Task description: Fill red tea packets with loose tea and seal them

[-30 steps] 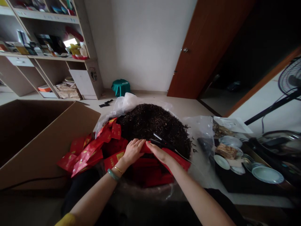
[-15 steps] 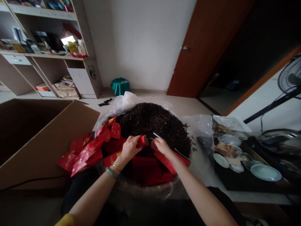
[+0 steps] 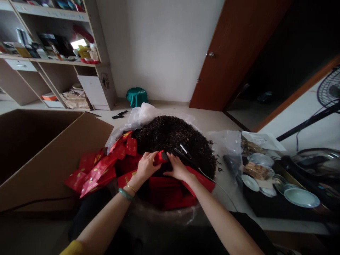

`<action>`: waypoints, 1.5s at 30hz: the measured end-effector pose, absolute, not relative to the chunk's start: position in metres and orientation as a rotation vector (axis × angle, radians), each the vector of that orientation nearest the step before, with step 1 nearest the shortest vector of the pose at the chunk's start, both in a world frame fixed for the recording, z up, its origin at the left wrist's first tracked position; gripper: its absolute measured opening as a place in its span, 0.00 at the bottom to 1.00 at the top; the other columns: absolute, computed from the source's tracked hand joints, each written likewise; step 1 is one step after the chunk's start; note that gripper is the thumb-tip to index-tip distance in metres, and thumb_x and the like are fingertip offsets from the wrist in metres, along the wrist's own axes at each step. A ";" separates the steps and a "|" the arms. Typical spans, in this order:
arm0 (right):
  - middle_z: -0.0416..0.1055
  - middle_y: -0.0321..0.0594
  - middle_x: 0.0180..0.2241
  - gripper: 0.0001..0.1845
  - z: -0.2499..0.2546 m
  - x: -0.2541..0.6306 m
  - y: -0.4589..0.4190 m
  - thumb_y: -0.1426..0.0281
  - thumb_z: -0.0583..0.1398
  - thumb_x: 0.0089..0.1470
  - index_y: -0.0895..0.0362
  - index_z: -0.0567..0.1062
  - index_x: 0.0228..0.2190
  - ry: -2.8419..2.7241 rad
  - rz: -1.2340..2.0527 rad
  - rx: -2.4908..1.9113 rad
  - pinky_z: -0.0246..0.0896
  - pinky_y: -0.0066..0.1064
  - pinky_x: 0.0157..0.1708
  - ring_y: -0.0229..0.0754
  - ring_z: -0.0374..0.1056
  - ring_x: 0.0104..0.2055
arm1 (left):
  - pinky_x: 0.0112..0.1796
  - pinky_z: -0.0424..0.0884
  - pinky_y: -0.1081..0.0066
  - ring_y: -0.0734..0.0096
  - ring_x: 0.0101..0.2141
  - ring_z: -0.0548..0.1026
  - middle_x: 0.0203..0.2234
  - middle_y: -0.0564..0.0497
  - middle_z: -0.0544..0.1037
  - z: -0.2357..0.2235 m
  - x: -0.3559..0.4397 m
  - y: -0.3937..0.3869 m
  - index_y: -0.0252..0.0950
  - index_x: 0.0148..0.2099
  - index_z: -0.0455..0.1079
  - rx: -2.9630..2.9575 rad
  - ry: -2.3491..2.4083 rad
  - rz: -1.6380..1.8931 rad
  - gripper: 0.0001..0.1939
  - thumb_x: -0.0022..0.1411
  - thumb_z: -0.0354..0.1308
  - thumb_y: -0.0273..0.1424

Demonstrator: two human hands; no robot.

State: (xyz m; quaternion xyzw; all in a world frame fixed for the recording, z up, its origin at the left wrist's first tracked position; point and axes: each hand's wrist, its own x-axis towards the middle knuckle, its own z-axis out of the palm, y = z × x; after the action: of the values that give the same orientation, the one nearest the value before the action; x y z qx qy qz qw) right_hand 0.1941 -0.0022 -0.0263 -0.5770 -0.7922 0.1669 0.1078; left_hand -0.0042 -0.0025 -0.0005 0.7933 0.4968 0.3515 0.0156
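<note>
My left hand is closed around a small red pouch whose dark end points right. Beside that end, my right hand has its fingers stretched out and a little apart, with nothing seen in them. Just beyond the right hand, a slim black tool with pale tips lies on a heap of dark dried leaves, likely tea. A white cord runs from the tool toward the lower right. Flat red packets lie below my hands, and a pile of red printed packets is at the left.
A large cardboard box stands on the left. Clear plastic sheeting surrounds the leaves. At right a dark tray bears several dishes, near a fan. Behind are shelves, a teal-covered stool and a brown door.
My right hand has let go of the black tool, which now lies on the leaves, and its fingers have spread beside the pouch. My left hand still holds the pouch.
</note>
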 end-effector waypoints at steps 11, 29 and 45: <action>0.59 0.54 0.54 0.36 0.000 0.169 -0.018 0.65 0.67 0.42 0.52 0.64 0.54 -2.372 0.498 -1.851 0.60 0.47 0.45 0.59 0.60 0.52 | 0.40 0.72 0.65 0.62 0.38 0.72 0.38 0.48 0.79 0.000 -0.005 -0.004 0.37 0.51 0.68 2.437 1.526 1.112 0.24 0.50 0.63 0.31; 0.73 0.36 0.33 0.14 0.010 0.185 -0.003 0.76 0.59 0.39 0.55 0.72 0.33 -1.909 0.668 -1.487 0.61 0.31 0.39 0.42 0.69 0.37 | 0.40 0.72 0.65 0.62 0.37 0.72 0.38 0.48 0.79 0.001 -0.005 -0.004 0.36 0.51 0.68 2.416 1.548 1.107 0.24 0.49 0.63 0.32; 0.71 0.40 0.34 0.12 0.066 0.179 -0.023 0.74 0.60 0.43 0.55 0.74 0.34 -1.935 0.393 -1.274 0.64 0.36 0.44 0.44 0.68 0.39 | 0.39 0.72 0.67 0.63 0.38 0.72 0.36 0.48 0.78 -0.001 0.002 -0.011 0.35 0.51 0.68 2.455 1.455 1.059 0.26 0.48 0.64 0.30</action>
State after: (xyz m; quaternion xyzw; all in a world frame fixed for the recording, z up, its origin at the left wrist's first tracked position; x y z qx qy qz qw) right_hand 0.1788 -0.0231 0.0662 -0.5001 -0.7598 0.1544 0.3858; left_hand 0.0020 -0.0110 -0.0009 0.8056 0.4774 0.3474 0.0488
